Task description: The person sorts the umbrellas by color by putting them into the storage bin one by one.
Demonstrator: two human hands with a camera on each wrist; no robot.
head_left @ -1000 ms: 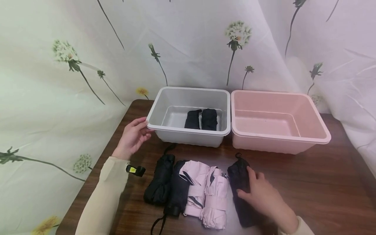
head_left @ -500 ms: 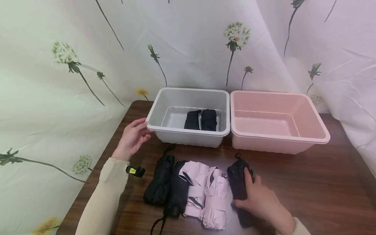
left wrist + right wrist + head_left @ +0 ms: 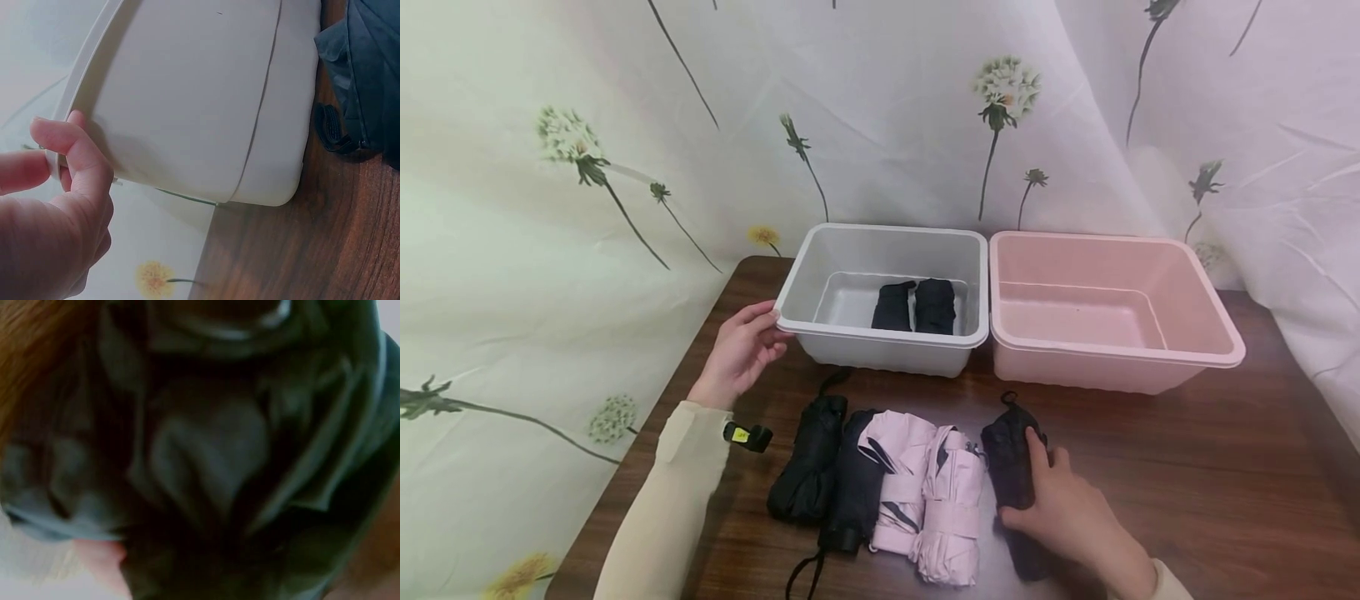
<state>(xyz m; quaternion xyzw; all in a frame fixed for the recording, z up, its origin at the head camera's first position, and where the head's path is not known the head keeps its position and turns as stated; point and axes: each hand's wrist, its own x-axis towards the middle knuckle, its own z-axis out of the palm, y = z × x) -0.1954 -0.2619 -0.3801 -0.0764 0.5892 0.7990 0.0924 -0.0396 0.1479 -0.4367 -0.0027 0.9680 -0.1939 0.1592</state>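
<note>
Moved since one second ago: mainly the right hand (image 3: 1067, 500), with thumb slid lower and set wider apart from index finger. Now clamped around a dark folded umbrella (image 3: 1006, 462), thumb at its left side, index finger over the upper part; probably held so wide because of a soft, thick roll. Lying on the brown table (image 3: 1217, 467) at the same place as before, with loop end toward the bins. Seen from the right wrist only as blurred cloth, so cannot tell how firm the grip.

With left hand (image 3: 741, 350), pinching the rim of the gray bin (image 3: 887, 357) between thumb and fingers, perhaps for keeping it steady.

Left of the gripped umbrella, slightly apart: two pale pink umbrellas (image 3: 951, 508), then two black umbrellas (image 3: 808, 458), laid side by side, likely for easy picking. Inside the gray bin, toward its right end: two black bundles (image 3: 935, 307), apparently kept close together for saving room. Just beside it, mouth upward, a pink bin (image 3: 1075, 371). Behind both, flower-printed cloth (image 3: 895, 108).
</note>
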